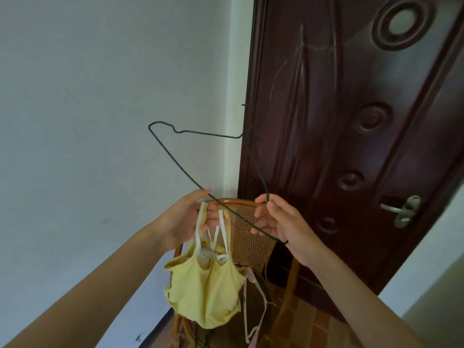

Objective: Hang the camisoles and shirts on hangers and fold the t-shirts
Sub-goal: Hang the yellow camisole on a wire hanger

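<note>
A yellow camisole (206, 287) with white straps dangles below my left hand (185, 219), which grips the straps and touches one wire of a dark green wire hanger (175, 160). The hanger is held up in front of the wall, one end pointing up to the left. My right hand (278, 222) pinches the hanger's other end, thumb and fingers closed round the wire. The hanger's hook is hard to make out against the door.
A cane-backed wooden chair (248, 237) stands right behind my hands, with pale pink and white hangers (258, 307) hanging on it. A dark brown door (351, 121) with a metal handle (401, 209) fills the right side. A white wall (100, 96) lies left.
</note>
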`<state>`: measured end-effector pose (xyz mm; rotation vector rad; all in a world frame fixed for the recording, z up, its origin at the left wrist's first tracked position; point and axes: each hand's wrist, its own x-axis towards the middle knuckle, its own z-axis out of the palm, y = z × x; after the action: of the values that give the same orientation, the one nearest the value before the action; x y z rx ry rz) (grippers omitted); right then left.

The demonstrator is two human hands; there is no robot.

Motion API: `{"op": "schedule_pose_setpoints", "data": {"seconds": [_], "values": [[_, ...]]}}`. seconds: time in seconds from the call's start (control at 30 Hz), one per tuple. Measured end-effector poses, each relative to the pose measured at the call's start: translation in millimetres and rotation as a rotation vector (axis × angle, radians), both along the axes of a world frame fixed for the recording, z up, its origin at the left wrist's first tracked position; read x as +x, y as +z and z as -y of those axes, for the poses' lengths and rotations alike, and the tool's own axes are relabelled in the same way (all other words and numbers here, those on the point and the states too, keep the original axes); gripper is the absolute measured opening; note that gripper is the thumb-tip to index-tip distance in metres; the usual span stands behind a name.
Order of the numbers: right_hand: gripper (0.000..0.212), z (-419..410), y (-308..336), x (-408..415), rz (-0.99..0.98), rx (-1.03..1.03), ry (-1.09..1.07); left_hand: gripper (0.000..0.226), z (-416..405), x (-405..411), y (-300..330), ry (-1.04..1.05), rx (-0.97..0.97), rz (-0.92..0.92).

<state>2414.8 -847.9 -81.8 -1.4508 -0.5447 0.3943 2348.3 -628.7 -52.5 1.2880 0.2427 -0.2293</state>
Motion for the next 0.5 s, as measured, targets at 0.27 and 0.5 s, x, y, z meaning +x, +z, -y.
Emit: {"op": "schedule_pose_setpoints", "data": {"seconds": [0.27,0.5], "values": [[0.013,45.8,4.9,2.3,-0.22,0.001,0.312,0.031,47.9,-3.7,-7.9,0.156,0.114,0.077],[0.029,27.5,12.2,4.0,-0.36,0.05,0.281,0.031,65.5,-11.7,-5.7,0.096,0.129,0.137]]}}
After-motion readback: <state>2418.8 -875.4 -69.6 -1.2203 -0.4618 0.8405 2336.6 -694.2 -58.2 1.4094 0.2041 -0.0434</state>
